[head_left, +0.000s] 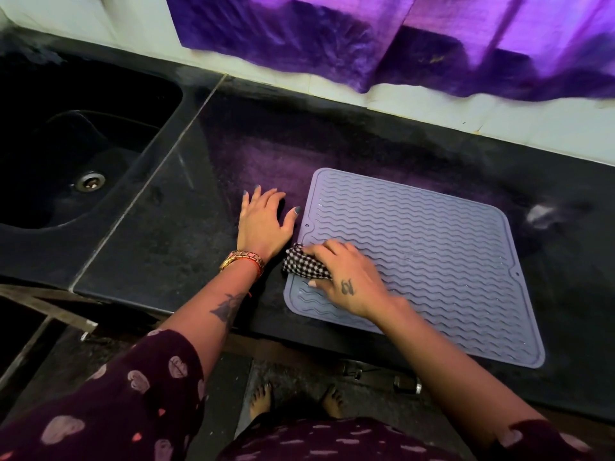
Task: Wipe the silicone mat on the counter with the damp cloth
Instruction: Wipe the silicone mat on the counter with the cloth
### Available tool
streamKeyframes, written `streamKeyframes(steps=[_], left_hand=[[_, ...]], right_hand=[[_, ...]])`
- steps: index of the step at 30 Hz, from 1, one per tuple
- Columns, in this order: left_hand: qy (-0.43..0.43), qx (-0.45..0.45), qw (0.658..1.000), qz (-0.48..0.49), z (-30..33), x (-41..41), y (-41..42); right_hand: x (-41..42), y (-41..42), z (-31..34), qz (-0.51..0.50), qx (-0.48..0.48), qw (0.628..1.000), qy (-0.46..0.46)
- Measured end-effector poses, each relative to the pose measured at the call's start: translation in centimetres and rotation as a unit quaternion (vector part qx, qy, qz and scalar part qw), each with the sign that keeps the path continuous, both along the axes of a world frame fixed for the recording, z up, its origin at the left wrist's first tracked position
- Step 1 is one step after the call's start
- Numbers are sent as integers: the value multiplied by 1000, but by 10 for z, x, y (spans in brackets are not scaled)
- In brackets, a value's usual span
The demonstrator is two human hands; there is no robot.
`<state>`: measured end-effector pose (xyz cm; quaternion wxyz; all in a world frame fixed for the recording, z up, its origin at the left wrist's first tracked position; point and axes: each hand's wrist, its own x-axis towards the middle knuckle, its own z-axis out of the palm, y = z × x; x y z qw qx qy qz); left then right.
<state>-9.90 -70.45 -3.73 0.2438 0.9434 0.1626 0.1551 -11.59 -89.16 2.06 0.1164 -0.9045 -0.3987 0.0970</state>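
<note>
One checked cloth, wavy-ribbed mat

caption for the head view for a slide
Right hand presses checked cloth on grey mat; left hand rests flat on counter.

No readable text, label, brand or number shows anywhere; the small dark tattoo on the right hand, behind its fingers, cannot be read.

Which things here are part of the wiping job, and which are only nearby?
Part of the job: silicone mat; checked cloth gripped in right hand; left hand flat on counter.
Only nearby: sink; purple curtain.
</note>
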Motion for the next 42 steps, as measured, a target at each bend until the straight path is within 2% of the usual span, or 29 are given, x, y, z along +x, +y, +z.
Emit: streamKeyframes(steps=[9, 12, 15, 17, 18, 22, 26, 29, 32, 34, 37, 38, 42], left_hand=[[-1, 5, 1000, -1, 1, -1, 0], [1, 8, 1000, -3, 2, -2, -2], [2, 11, 1000, -3, 0, -2, -1], [5, 17, 1000, -2, 0, -1, -1], [6, 20, 1000, -3, 0, -1, -1], [3, 29, 1000, -6, -1, -2, -1], [8, 37, 999, -9, -1, -2, -1], [14, 42, 999, -11, 0, -3, -1], [19, 41, 999, -10, 0, -4, -1], [18, 41, 999, -10, -1, -4, -1], [17, 38, 999, -8, -1, -3, -1], [17, 38, 999, -9, -1, -2, -1], [18, 40, 999, -8, 0, -3, -1]], right_hand=[[-17, -15, 15, 90, -50, 992, 69], [-6, -27, 17, 109, -57, 982, 142], [11, -38, 19, 26, 25, 975, 220], [17, -35, 19, -52, 95, 971, 213], [17, -30, 20, -64, 98, 974, 194], [0, -6, 15, 13, 6, 995, 96], [-10, -4, 18, 79, -49, 995, 32], [-9, -6, 23, 125, -60, 989, 48], [0, -19, 27, 135, -51, 976, 162], [7, -30, 25, 80, 24, 970, 228], [9, -29, 19, -3, 142, 968, 205], [7, -23, 17, -4, 137, 971, 194], [-4, -4, 8, 63, 18, 988, 143]])
